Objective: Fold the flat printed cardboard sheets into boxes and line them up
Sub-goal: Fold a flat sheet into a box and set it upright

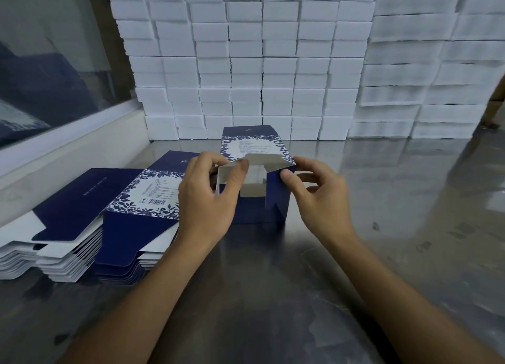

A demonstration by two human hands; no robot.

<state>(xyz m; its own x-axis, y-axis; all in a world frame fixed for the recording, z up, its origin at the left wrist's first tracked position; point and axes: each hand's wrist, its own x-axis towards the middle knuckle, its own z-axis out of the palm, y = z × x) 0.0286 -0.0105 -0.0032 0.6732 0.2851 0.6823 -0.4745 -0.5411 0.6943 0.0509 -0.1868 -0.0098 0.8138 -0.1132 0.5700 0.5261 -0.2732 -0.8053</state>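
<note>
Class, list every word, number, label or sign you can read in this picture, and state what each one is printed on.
No text reads clearly.
Barcode on the top flat sheet: bars visible, digits too small.
Text block above it: lines too blurred to read.
White line of print on the left flat stack: too small.
White panel of the half-folded box: blurred lines, unreadable.
Small logo on its top flap: no letters legible.
White blocks: no print seen.

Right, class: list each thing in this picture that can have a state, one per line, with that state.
Box: half-formed, standing on the table, top flaps open.
Left hand: pinches a white flap at the box's top.
Right hand: thumb pressed on the box's right top corner.
Flat sheets: unfolded, stacked in two piles left of the box.
White blocks: stacked in a wall behind.
</note>
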